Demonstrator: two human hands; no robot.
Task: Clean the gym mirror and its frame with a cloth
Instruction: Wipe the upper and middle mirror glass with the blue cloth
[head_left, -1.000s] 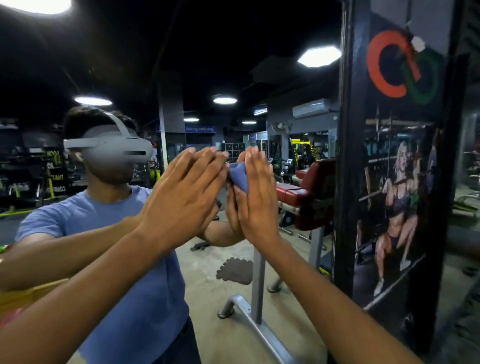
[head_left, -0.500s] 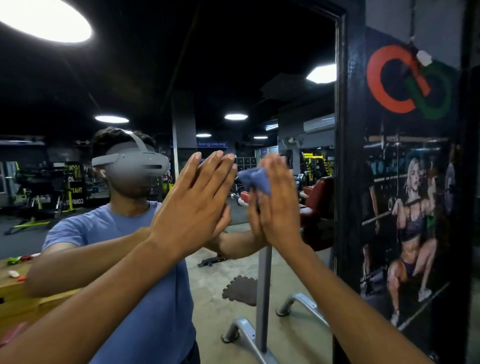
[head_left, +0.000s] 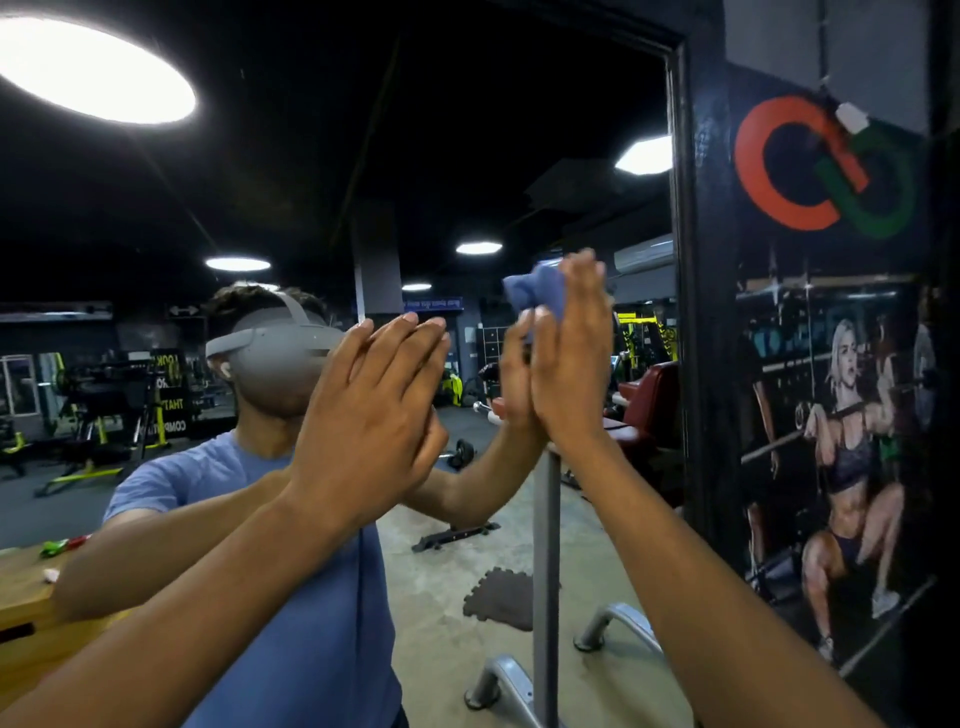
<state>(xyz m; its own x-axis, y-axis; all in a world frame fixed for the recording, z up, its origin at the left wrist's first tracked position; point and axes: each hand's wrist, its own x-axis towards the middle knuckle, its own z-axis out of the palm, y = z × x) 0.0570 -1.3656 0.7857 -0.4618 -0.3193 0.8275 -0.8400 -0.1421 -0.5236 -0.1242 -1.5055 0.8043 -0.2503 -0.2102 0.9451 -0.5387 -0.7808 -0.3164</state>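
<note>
A large wall mirror fills the left and middle of the view, bounded on its right by a black frame. My left hand lies flat on the glass with straight fingers. My right hand presses a blue cloth against the glass with straight fingers, a short way left of the frame. Part of the cloth sticks out above and left of my fingers; the rest is hidden under my palm. The glass reflects both arms and my blue shirt.
Right of the frame stands a dark wall panel with a red and green logo and a weightlifter poster. The mirror reflects gym benches, a metal stand, ceiling lights and a wooden surface at the lower left.
My right hand has slid the cloth up the glass and slightly toward the frame. The view has tilted upward, and my left hand stays flat on the mirror.
</note>
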